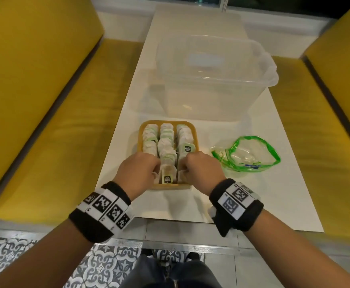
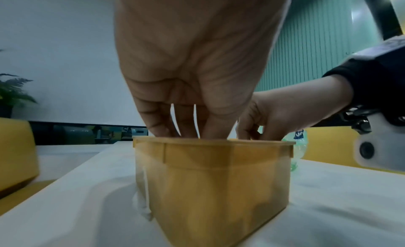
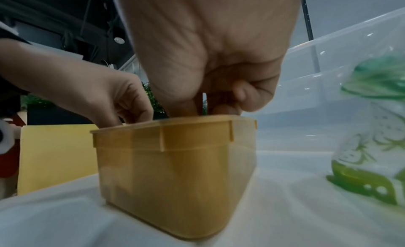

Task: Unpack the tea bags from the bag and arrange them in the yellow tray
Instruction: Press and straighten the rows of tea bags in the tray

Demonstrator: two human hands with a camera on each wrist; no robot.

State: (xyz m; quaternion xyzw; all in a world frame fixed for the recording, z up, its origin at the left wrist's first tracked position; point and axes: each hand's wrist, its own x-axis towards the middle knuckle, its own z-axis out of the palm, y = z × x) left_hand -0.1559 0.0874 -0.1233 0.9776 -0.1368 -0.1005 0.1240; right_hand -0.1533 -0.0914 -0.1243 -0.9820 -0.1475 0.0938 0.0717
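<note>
The yellow tray stands on the white table, packed with three rows of white tea bags with green tags. Both hands reach into its near end. My left hand dips bent fingers into the left row and seems to pinch a tea bag. My right hand pinches a tea bag in the right row with thumb and forefinger, the other fingers curled. In the wrist views the fingertips of the left hand and right hand vanish below the tray's rim. The green-edged zip bag lies slack to the right.
A large clear plastic bin stands just behind the tray. Yellow benches flank the narrow table on both sides. The table's near edge runs just below my wrists. The zip bag lies close to the tray's right wall.
</note>
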